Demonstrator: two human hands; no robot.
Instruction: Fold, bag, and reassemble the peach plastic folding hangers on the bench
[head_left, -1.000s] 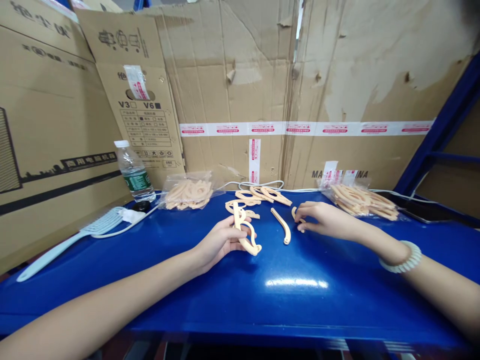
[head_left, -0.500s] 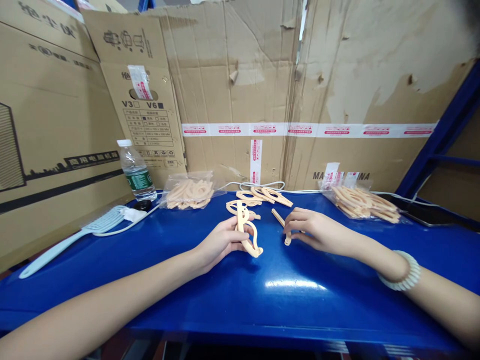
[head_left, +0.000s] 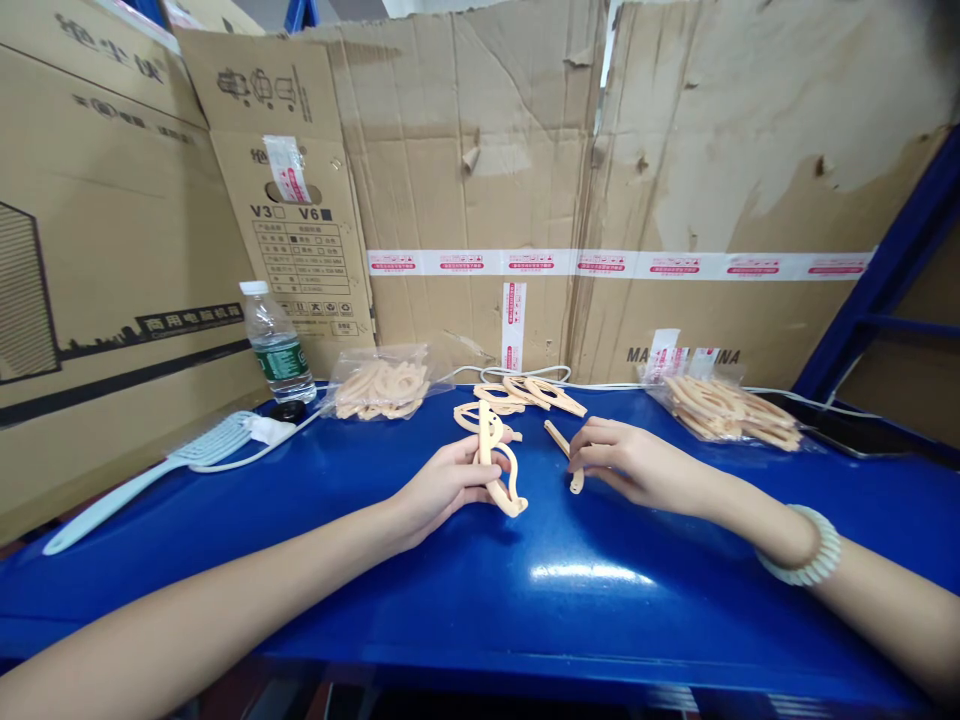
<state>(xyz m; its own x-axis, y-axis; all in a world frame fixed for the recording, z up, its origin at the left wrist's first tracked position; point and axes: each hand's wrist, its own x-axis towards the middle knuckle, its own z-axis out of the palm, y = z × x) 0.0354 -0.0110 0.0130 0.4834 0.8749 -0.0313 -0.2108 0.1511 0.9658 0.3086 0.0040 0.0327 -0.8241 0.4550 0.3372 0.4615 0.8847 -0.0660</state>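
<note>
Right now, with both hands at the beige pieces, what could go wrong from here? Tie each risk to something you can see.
The left hand pinches a slim beige piece by its bar, so it might twist or slip.

The right hand partly hides a curved strip; whether it is gripped firmly can't be told, so it could slide away.

A white cable runs behind the loose pieces, and might snag a reaching hand.

at left, a white-capped, green-labelled bottle [head_left: 281, 350] stands before printed cardboard [head_left: 465, 200]; a pale blue hairbrush [head_left: 202, 447] lies nearer the viewer. a white cable [head_left: 611, 386] runs along the cardboard's foot, and a dark flat device [head_left: 855, 435] lies at right.
</note>
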